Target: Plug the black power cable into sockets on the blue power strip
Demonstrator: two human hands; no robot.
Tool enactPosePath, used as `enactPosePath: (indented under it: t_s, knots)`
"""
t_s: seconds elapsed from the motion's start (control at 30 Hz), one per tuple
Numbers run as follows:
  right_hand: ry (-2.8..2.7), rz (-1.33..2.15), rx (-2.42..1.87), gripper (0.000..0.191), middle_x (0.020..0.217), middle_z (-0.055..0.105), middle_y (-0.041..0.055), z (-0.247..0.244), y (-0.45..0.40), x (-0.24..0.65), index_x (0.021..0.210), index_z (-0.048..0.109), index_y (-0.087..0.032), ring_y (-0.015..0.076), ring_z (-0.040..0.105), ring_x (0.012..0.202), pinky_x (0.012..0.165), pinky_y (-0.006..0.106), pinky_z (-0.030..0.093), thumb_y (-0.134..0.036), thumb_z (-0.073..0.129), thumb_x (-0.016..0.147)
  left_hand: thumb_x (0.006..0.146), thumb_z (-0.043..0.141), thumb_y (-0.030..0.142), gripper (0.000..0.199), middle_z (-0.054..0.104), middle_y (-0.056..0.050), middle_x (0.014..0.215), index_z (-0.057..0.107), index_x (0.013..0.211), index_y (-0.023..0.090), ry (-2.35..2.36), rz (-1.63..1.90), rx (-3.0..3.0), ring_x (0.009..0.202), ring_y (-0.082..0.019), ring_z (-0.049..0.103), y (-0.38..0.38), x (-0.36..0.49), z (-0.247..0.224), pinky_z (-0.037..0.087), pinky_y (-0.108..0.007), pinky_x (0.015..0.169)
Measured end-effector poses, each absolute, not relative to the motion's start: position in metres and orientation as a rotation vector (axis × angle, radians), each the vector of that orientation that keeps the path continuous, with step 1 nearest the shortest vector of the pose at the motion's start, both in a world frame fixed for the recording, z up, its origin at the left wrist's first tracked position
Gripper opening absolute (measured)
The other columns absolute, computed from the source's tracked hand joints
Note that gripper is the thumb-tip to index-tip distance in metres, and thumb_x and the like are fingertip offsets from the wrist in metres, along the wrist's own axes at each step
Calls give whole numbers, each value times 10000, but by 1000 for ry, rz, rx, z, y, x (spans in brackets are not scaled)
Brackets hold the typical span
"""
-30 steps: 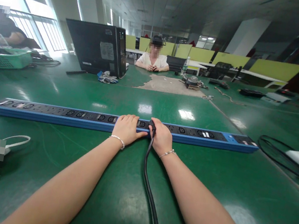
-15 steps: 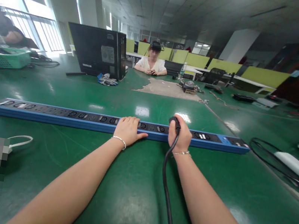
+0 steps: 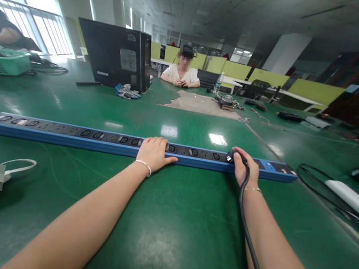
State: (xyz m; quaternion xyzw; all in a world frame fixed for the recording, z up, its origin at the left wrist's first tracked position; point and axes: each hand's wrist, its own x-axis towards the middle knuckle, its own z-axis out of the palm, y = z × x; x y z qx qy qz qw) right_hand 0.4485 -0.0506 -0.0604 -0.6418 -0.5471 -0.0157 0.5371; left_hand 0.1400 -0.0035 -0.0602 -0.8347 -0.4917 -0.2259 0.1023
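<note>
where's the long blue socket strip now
In the head view, the long blue socket strip lies mid-frame across the green tabletop, under the left hand.

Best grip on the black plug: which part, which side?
I'd pinch the black plug by its dark body, coming from the right, roughly as the right hand does. Bright metal shows at its left end, while the black cable trails off to the right and down, so that approach should keep fingers off the metal.
</note>
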Motion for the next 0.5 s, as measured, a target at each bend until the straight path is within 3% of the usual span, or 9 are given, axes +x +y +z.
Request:
enactPosePath:
  t_s: [0.33, 0.5]
  knots:
    - [-1465, -146, -1672, 380, 933, 703, 75, -60, -55, 444, 1053, 664, -199, 231, 646, 858, 816, 367, 494, -408, 460, 810, 757, 419, 702, 721, 599, -145, 1146, 516, 1177, 124, -1446, -611, -2449, 1095, -284, 511, -3, 140, -61, 329, -395, 940]
    - [-1549, -200, -1676, 361, 1003, 696, 63, -64, -58, 440, 1089, 641, -222, 227, 649, 887, 823, 359, 498, -384, 448, 829, 763, 412, 700, 730, 597, -147, 1154, 513, 1182, 110, -1449, -599, -2435, 1102, -281, 505, -4, 140, -60, 330, -392, 940]
